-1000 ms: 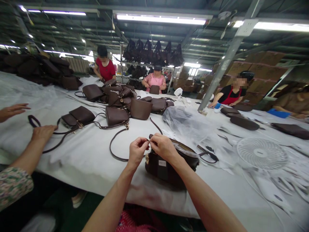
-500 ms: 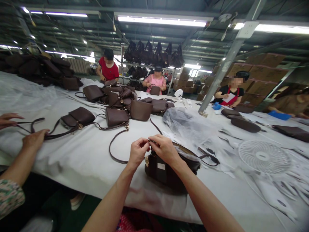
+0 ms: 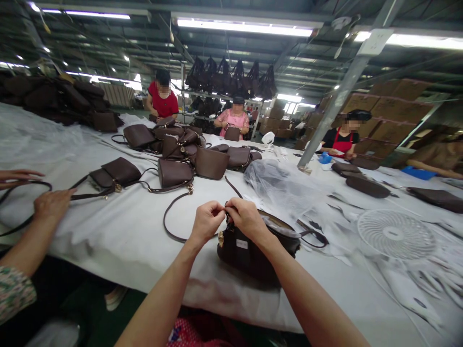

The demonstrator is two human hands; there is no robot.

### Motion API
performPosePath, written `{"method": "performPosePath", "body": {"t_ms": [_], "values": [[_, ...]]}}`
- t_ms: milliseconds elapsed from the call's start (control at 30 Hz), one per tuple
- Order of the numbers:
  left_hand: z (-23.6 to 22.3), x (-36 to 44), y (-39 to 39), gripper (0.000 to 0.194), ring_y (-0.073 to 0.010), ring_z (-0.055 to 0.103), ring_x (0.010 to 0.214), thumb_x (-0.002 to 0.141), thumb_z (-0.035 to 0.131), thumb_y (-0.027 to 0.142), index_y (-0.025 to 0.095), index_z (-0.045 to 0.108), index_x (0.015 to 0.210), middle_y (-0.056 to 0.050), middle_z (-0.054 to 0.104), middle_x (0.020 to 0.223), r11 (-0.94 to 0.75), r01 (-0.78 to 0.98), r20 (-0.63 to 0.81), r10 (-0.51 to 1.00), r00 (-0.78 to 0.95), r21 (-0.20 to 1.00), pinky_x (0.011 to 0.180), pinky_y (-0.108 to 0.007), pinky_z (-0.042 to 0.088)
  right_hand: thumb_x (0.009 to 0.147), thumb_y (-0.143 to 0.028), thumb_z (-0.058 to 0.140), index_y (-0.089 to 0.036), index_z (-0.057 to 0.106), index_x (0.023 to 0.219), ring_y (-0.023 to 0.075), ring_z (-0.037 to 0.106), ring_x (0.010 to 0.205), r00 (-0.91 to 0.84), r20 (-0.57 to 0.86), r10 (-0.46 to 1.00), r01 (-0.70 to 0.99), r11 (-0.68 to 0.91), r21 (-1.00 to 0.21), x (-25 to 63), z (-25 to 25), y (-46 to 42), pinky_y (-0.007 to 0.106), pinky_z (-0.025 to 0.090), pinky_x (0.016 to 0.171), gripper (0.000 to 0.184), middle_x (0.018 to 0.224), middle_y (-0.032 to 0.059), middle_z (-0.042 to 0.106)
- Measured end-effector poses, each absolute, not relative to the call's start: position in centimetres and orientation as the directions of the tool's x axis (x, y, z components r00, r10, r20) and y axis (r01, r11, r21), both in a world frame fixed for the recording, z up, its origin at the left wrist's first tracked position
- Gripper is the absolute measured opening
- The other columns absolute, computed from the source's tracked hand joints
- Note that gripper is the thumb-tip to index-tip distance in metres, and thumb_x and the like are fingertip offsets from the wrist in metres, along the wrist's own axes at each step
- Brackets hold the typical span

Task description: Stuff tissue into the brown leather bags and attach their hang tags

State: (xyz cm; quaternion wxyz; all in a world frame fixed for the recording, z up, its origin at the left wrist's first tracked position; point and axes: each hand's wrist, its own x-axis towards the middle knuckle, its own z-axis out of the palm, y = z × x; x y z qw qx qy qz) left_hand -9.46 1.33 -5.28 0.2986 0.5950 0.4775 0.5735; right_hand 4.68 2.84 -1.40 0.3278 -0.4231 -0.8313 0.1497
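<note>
A dark brown handbag (image 3: 249, 255) stands at the table's front edge, its top open and a small white label on its side. My left hand (image 3: 208, 220) and my right hand (image 3: 246, 217) meet at the bag's upper left corner. Both are closed in a pinch, fingertips together; the small part between them is too hidden to name. A gold charm (image 3: 220, 238) hangs from the bag below my left fingers. A thin brown strap (image 3: 166, 217) curves over the white cloth to the left of my hands.
Several brown bags (image 3: 177, 144) are piled behind. To the left, a co-worker's hand (image 3: 52, 207) holds the strap of a flap bag (image 3: 115, 173). Clear plastic (image 3: 278, 180) and a white fan (image 3: 394, 233) lie to the right, near a slanted metal post (image 3: 336, 91).
My hands stay at the bag's corner, with a slight shift of the fingers. The co-worker's hands at left have drawn the flap bag's strap leftward. The person at right has lowered a white sheet.
</note>
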Motion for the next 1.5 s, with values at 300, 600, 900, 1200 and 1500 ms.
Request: {"method": "performPosePath", "body": {"t_ms": [300, 600, 900, 1200, 1500], "values": [[-5.7, -9.9, 1.7, 0.009, -0.0117, 0.057, 0.052, 0.069, 0.061, 0.022, 0.016, 0.062, 0.062, 0.001, 0.061, 0.055, -0.306, 0.072, 0.312, 0.944, -0.107, 0.949, 0.051, -0.021, 0.044, 0.077, -0.009, 0.052, -0.02, 0.059, 0.084, 0.0126, 0.057, 0.06, -0.41, 0.434, 0.803, 0.588, 0.596, -0.547, 4.5, -1.7, 3.3, 0.023, 0.039, 0.06, 0.015, 0.067, -0.0027, 0.064], [-6.2, -9.5, 1.7, 0.009, -0.0106, 0.057, 0.047, 0.066, 0.067, 0.023, 0.015, 0.065, 0.061, 0.001, 0.061, 0.053, -0.262, -0.099, 0.243, 0.955, -0.171, 0.96, 0.047, -0.02, 0.044, 0.073, -0.009, 0.05, -0.022, 0.054, 0.087, 0.0136, 0.056, 0.056, -0.369, 0.426, 0.826, 0.637, 0.559, -0.531, 4.0, -1.7, 3.1, 0.023, 0.038, 0.058, 0.02, 0.063, -0.0044, 0.063], [-6.3, -9.4, 1.5, 0.008, -0.0105, 0.056, 0.048, 0.067, 0.062, 0.02, 0.015, 0.064, 0.061, 0.002, 0.06, 0.053, -0.267, -0.048, 0.255, 0.95, -0.179, 0.962, 0.049, -0.02, 0.043, 0.071, -0.011, 0.047, -0.022, 0.052, 0.088, 0.0142, 0.053, 0.055, -0.324, 0.448, 0.833, 0.654, 0.54, -0.53, 3.9, -1.9, 2.9, 0.024, 0.037, 0.057, 0.02, 0.064, -0.0037, 0.06], [-6.9, -9.3, 1.7, 0.004, -0.0106, 0.054, 0.062, 0.06, 0.063, 0.014, 0.016, 0.063, 0.063, 0.0, 0.064, 0.067, -0.231, -0.337, 0.21, 0.973, -0.098, 0.913, 0.056, -0.02, 0.043, 0.073, -0.012, 0.048, -0.022, 0.05, 0.085, 0.013, 0.053, 0.052, -0.288, 0.445, 0.848, 0.625, 0.519, -0.583, 4.1, -1.9, 2.7, 0.024, 0.039, 0.053, 0.016, 0.066, -0.003, 0.061], [-8.0, -9.1, 1.2, 0.014, -0.0097, 0.056, 0.06, 0.061, 0.068, 0.019, 0.016, 0.057, 0.07, -0.003, 0.068, 0.075, 0.07, -0.729, 0.056, 0.988, 0.147, 0.681, 0.058, -0.021, 0.042, 0.082, -0.01, 0.046, -0.021, 0.056, 0.087, 0.0149, 0.063, 0.069, -0.546, 0.391, 0.741, 0.48, 0.66, -0.579, 6.5, -1.5, 1.9, 0.028, 0.052, 0.065, 0.016, 0.08, 0.0018, 0.066]]}}
